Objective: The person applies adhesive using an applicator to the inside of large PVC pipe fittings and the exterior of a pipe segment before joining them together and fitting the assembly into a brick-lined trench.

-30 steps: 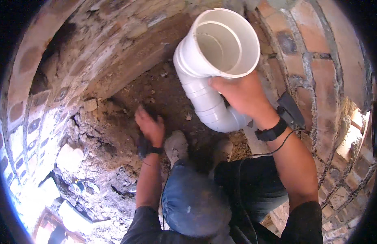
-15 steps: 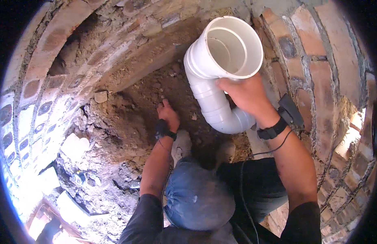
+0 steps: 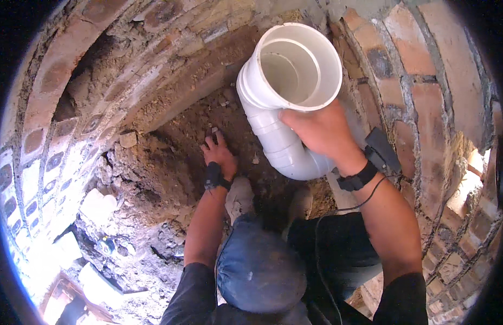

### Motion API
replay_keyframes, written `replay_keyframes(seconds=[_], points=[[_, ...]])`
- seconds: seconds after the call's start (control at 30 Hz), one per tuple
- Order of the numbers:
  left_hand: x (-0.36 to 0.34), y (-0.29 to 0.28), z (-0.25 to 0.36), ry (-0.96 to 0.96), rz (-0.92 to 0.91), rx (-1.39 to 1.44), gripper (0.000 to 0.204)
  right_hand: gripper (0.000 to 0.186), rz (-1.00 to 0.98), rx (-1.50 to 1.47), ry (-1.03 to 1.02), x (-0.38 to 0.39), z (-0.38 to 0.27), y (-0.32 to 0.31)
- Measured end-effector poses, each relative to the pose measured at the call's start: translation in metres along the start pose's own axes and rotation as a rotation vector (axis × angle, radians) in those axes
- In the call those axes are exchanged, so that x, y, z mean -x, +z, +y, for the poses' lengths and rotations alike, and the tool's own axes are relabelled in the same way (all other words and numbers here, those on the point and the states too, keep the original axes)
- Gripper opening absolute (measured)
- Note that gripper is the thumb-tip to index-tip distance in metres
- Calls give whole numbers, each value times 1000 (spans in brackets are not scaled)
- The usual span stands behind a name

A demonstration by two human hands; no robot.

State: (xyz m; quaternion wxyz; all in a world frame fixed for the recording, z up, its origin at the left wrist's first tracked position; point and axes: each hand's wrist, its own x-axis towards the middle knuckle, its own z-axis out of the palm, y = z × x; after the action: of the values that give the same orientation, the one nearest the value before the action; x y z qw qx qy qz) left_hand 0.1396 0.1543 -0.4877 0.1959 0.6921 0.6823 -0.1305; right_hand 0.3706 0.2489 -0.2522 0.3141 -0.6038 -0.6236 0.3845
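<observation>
A pale grey plastic drainpipe trap (image 3: 287, 141) with a wide, open, round mouth stands tilted in front of me, its curved bend low down. My right hand (image 3: 323, 130) is closed on it just below the mouth, the thumb across the near side and the other fingers hidden behind the rim. Down on the brown soil (image 3: 181, 122), my left hand (image 3: 220, 156) lies with fingers spread, holding nothing I can see. A small pale stone lies near its fingertips. Black straps circle both wrists, and the right one carries a dark box.
Brick walls curve round on the left (image 3: 67, 81) and right (image 3: 419, 108). Rubble and loose earth (image 3: 154, 179) rise beside my left arm, with broken pale pieces (image 3: 97, 206) at the left. My shoes (image 3: 240, 197) stand on the soil. A thin dark cable (image 3: 322, 254) hangs past my legs.
The pipe trap and my right hand have shifted slightly left. My left hand's fingers have spread apart on the soil.
</observation>
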Motion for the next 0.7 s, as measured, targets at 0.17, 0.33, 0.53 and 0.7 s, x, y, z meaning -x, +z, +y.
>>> replay_keyframes(seconds=[0.17,0.33,0.53,0.7], points=[[-13,15,1,-21,-18,69,90,35,-41,11,35,2,2,-9],[19,27,-3,-1,69,80,92,44,-89,54,93,4,1,-10],[45,18,10,-288,62,489,100,42,-101,70,148,2,3,-12],[3,45,42,-668,141,243,88,42,-46,53,39,4,5,-3]])
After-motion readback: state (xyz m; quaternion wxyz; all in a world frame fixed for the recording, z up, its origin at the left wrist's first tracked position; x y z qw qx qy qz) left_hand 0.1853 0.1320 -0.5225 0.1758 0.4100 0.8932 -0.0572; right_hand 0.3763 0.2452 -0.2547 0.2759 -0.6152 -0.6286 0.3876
